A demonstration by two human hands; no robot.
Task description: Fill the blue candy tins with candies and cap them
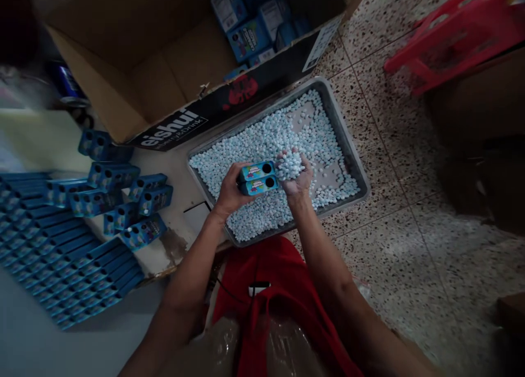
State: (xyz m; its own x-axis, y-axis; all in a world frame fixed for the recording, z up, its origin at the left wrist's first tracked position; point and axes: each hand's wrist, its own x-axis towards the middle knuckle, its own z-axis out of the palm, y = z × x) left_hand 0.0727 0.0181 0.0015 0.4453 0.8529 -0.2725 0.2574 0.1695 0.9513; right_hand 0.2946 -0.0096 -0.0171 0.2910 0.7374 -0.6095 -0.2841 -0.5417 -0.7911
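Observation:
My left hand (233, 190) grips two small blue candy boxes (257, 171) side by side, each with a dark round hole at the end toward my right hand. In my cupped, palm-up right hand (298, 183) lies a heap of pale blue and white candies (289, 164), close beside the box ends. Both hands are above a grey tray (363, 172) spread with many loose candies of the same kind (262, 221). The tray's bottom shows through in patches on its right side.
A large open carton (172, 120) with more blue boxes inside stands behind the tray. At left are loose box pairs (153, 199) and a dense stack of boxes (61, 257). A red plastic stool (451, 38) stands on the speckled floor (394, 246) at right.

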